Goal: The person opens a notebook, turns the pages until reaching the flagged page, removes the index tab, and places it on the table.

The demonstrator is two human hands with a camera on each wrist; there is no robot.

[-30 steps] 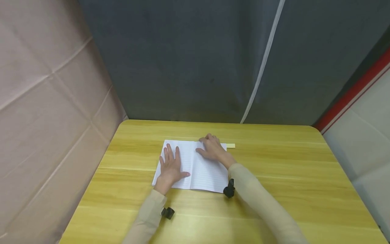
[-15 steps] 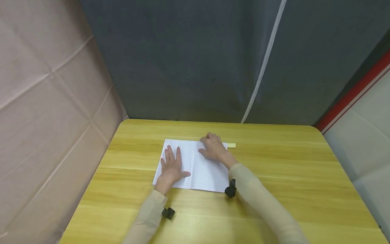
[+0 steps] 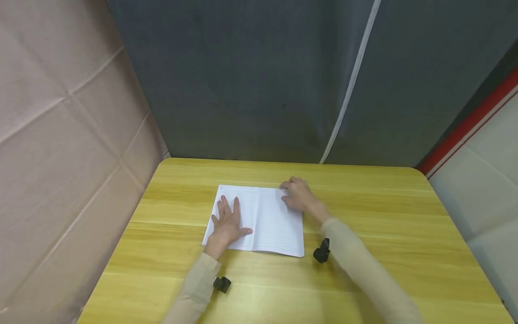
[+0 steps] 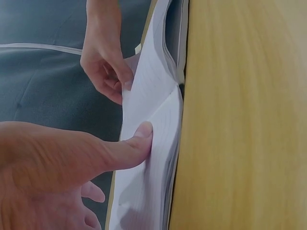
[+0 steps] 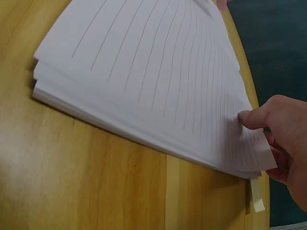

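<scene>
An open notebook (image 3: 267, 222) with lined white pages lies on the yellow wooden table (image 3: 384, 216). My left hand (image 3: 226, 220) rests flat on the left page, fingers spread; the left wrist view shows its thumb (image 4: 139, 139) pressing the paper. My right hand (image 3: 294, 194) is at the far right corner of the right page. In the right wrist view its thumb (image 5: 245, 116) lies on top of the page corner and the fingers curl beneath, pinching the paper. A pale yellow strip (image 5: 257, 195) pokes out from under that corner.
A dark grey curtain (image 3: 263, 76) with a white cord (image 3: 350, 85) hangs behind the table. A beige fabric wall (image 3: 60, 135) closes the left side. Bare tabletop extends to the right and front of the notebook. Black wrist cameras (image 3: 221, 283) sit on both sleeves.
My right hand has slid right along the notebook's far edge, from the middle of the right page to its outer corner, and now covers the yellow strip. The left hand has stayed put.
</scene>
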